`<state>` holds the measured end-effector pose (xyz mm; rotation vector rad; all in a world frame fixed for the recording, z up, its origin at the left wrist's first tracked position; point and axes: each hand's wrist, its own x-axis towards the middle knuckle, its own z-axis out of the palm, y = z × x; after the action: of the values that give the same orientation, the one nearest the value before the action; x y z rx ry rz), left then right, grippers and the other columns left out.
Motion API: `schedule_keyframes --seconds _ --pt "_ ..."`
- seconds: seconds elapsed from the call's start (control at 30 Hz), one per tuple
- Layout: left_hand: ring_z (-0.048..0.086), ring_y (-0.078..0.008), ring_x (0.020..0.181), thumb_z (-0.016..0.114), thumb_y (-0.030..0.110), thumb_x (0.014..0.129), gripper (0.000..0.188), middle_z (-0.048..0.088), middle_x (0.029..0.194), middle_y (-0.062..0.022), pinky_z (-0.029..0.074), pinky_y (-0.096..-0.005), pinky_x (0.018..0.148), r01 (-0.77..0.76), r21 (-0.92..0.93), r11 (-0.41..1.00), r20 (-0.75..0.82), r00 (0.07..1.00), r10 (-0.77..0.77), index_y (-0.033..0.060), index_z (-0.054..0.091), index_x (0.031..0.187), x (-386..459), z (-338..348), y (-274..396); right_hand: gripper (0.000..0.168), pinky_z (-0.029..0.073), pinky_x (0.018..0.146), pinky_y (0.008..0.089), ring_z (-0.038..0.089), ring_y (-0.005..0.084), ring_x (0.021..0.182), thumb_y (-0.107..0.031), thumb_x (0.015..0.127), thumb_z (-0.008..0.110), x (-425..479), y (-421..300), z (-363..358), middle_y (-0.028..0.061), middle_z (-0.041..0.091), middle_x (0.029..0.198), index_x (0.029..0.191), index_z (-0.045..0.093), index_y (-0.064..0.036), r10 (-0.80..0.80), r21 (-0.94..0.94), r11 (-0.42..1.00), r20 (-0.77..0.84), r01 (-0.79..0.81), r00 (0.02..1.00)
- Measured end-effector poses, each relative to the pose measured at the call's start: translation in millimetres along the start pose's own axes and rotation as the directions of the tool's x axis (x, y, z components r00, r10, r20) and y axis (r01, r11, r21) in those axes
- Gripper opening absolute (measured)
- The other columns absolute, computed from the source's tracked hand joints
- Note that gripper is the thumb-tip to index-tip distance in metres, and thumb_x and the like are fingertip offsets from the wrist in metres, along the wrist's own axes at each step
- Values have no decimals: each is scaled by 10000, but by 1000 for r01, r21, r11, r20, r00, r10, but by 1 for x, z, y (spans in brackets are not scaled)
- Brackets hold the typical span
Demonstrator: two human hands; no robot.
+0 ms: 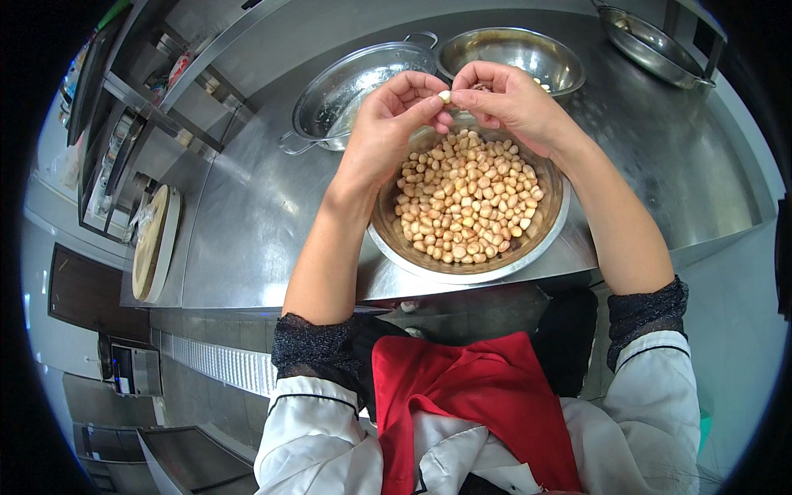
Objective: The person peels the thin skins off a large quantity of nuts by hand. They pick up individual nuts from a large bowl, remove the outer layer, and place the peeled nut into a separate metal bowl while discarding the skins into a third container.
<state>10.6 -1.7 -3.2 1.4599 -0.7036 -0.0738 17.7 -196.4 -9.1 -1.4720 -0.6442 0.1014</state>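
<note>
A pale, skinless peanut kernel (445,96) is pinched between the thumb and fingers of my left hand (402,105). From the other side, the thumb and fingertips of my right hand (504,99) meet at the same kernel. Some brownish material, perhaps peanut skins (481,88), shows within the curl of my right hand. Both hands are above the far rim of a steel bowl (470,272). Inside it lies a heap of tan peanut kernels (467,198), most with their skins on. Behind my right hand, a second steel bowl (557,49) has several pale kernels (542,84) in it.
A two-handled steel pan (303,105) containing something clear and shiny stands at the back left. Another steel pan (656,52) is at the far right. On the left of the steel table (247,247) are a round chopping board (151,241) and metal shelving (185,80).
</note>
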Motion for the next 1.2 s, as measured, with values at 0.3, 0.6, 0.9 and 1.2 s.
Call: schedule_keyframes --seconds 0.3,0.6,0.9,1.2 --pt "577 -94 726 632 129 881 165 619 823 -35 464 -231 667 59 20 998 -33 998 -58 3 600 983 -1 -3 0 107 303 496 184 387 26 557 -154 863 629 -1 1 3 -56 474 635 879 613 -49 -21 -36 999 1 21 1000" --pt "607 -124 795 624 75 870 168 634 883 -57 483 -251 744 31 9 999 -35 999 -30 -5 589 1014 -1 3 3 102 270 486 160 366 7 561 -165 885 615 0 3 -3 -74 464 670 900 580 -70 18 -17 1000 -1 -18 1000" --pt "629 -150 846 614 33 864 199 647 924 -93 495 -273 829 -17 -3 1000 -50 999 17 -17 573 1052 0 5 3 104 320 515 177 414 22 592 -155 855 613 -2 0 -2 -47 490 668 862 614 -51 24 12 1000 -48 -23 999" --pt "618 -119 838 635 30 856 167 645 911 -54 494 -240 813 -57 162 985 -82 994 71 1 591 1014 0 2 -2 108 306 506 163 414 9 585 -164 869 598 -1 0 0 -39 529 704 882 610 -57 75 0 997 3 -75 997"
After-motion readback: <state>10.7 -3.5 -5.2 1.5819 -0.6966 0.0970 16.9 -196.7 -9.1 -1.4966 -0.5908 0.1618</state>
